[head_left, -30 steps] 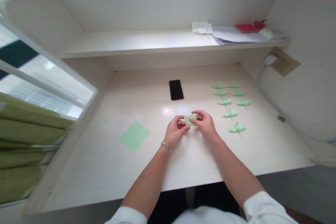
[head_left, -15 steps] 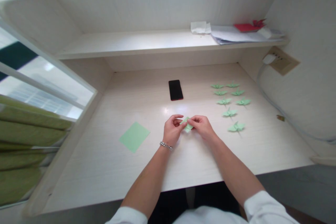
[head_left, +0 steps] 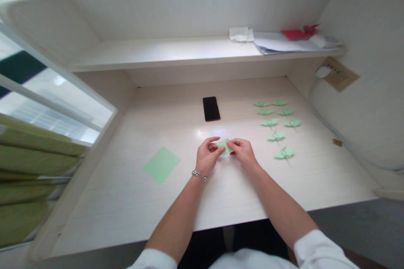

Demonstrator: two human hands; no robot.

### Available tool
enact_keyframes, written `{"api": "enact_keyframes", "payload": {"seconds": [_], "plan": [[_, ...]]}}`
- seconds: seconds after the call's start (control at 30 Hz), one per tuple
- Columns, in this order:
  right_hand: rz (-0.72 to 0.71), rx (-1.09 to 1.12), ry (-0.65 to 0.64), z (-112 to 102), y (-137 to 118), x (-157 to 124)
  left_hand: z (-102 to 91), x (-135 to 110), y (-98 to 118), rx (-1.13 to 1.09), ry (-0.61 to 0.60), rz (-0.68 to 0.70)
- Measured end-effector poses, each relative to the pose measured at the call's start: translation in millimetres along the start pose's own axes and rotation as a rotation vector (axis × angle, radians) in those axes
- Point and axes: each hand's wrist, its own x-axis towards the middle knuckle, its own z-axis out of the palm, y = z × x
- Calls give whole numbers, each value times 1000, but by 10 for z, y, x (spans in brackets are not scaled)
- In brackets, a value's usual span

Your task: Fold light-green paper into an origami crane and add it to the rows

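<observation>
Between my two hands is a small folded piece of green paper (head_left: 224,146), held just above the desk. My left hand (head_left: 207,154), with a chain bracelet on its wrist, pinches the paper's left side between thumb and fingers. At its right edge, the fingertips of my right hand (head_left: 242,151) grip it. Fingers partly cover the folds. A flat green sheet of paper (head_left: 161,165) lies to the left of my hands. Over to the right, several green origami cranes (head_left: 275,136) stand in two rough columns.
A black phone (head_left: 211,108) lies beyond my hands on the pale desk (head_left: 126,201). Papers (head_left: 277,44) and a red folded piece (head_left: 311,29) rest on the shelf above. A white cable (head_left: 334,128) runs down the right wall from a socket (head_left: 342,75).
The folded paper has turned slightly between my fingers and sits a little higher. Both hands keep nearly the same place, and the things on the desk stay put.
</observation>
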Motion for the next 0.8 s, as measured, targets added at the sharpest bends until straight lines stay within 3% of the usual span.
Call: {"api": "enact_keyframes", "payload": {"seconds": [0.3,0.5,0.6,0.73,0.8], "plan": [[-10,-29,-115,-66,-78,-9,-69,6,21,-30,-86,110],[-74,-103,-214,-109,-61,10,-32,-53,75,112,-43,163],[-200,-215,-145,-110,-90,3,-26,-65,96,206,-8,193],[-380,-266,29,-65,-129,-44,-38,-29,65,252,213,205],[-464,-224,47,-29,-113,-67,-33,-4,31,191,145,133]]}}
